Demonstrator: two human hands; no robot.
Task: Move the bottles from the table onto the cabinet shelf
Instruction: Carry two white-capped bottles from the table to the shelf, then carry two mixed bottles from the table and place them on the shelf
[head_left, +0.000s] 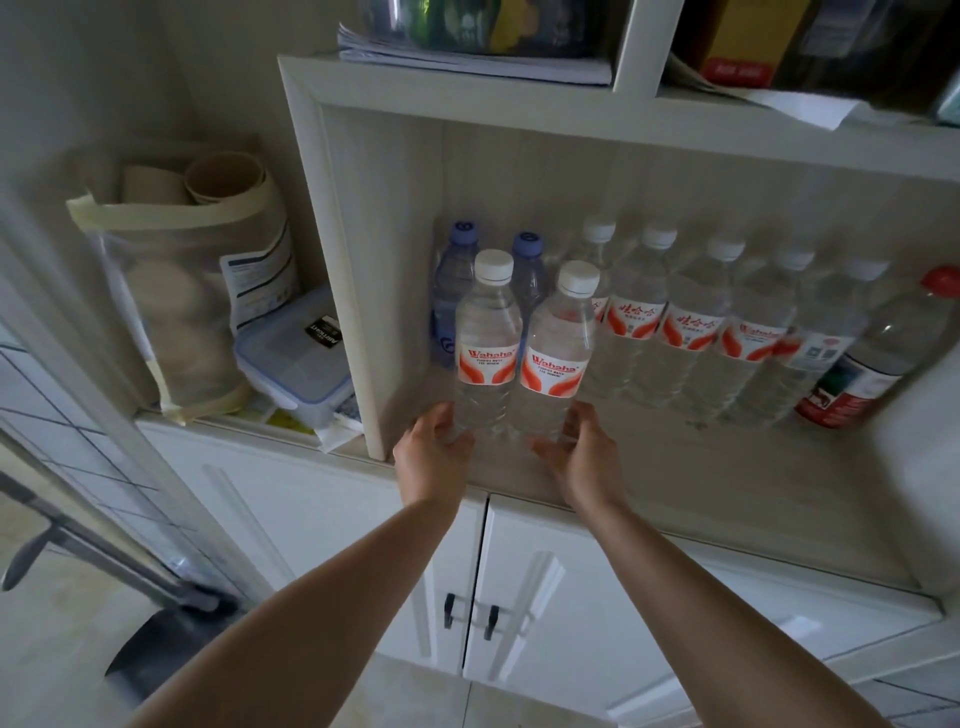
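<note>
Two clear Wahaha water bottles with white caps stand upright side by side at the front left of the cabinet shelf (701, 483). My left hand (434, 457) wraps the base of the left bottle (488, 332). Around the base of the right bottle (558, 343) is my right hand (584, 462). Behind them stand two blue-capped bottles (452, 291). A row of several white-capped bottles (636, 312) runs to the right and ends in a red-capped bottle (878, 353).
Left of the cabinet's side wall, a mesh bag of paper rolls (176, 291) and a lidded plastic box (296, 358) sit on a ledge. Papers (467, 57) lie on the shelf above. Below are white cabinet doors with black handles (467, 613). The shelf's front right is bare.
</note>
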